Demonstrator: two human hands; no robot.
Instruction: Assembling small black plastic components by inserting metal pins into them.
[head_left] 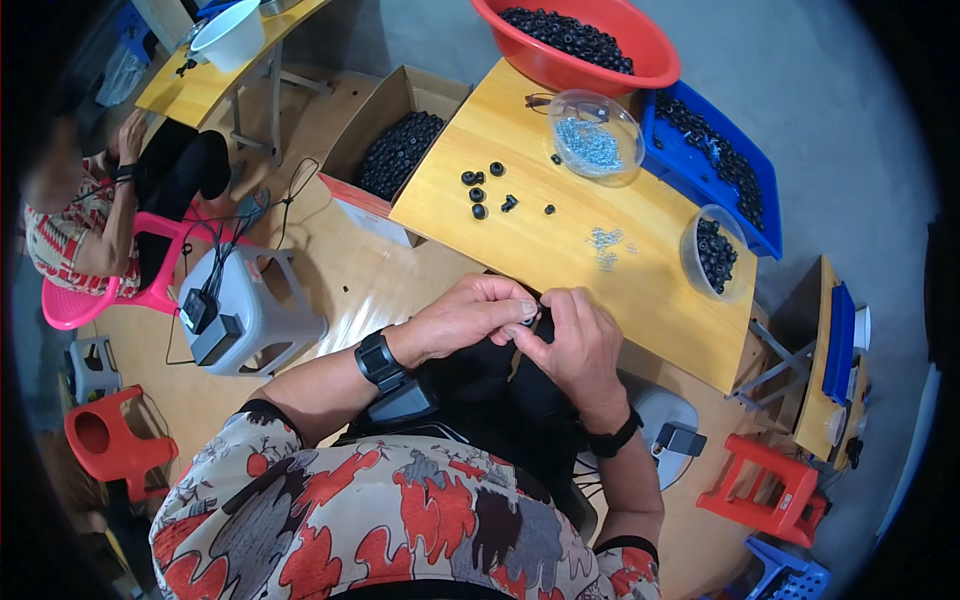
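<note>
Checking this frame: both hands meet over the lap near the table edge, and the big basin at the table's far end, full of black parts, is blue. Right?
Not quite. The basin is red, as the head view shows; the blue thing is the tray beside it. The left hand and right hand do meet near the table edge.

Open brown cardboard box (395, 140) beside the table (560, 250).

a yellow wooden bench (640, 285) stands on a grey concrete floor (850, 110). a second yellow bench (190, 90) sits upper left. a grey plastic stool (262, 300), a pink chair (75, 305) and red stools (770, 490) stand around on a wooden platform (365, 285).
</note>
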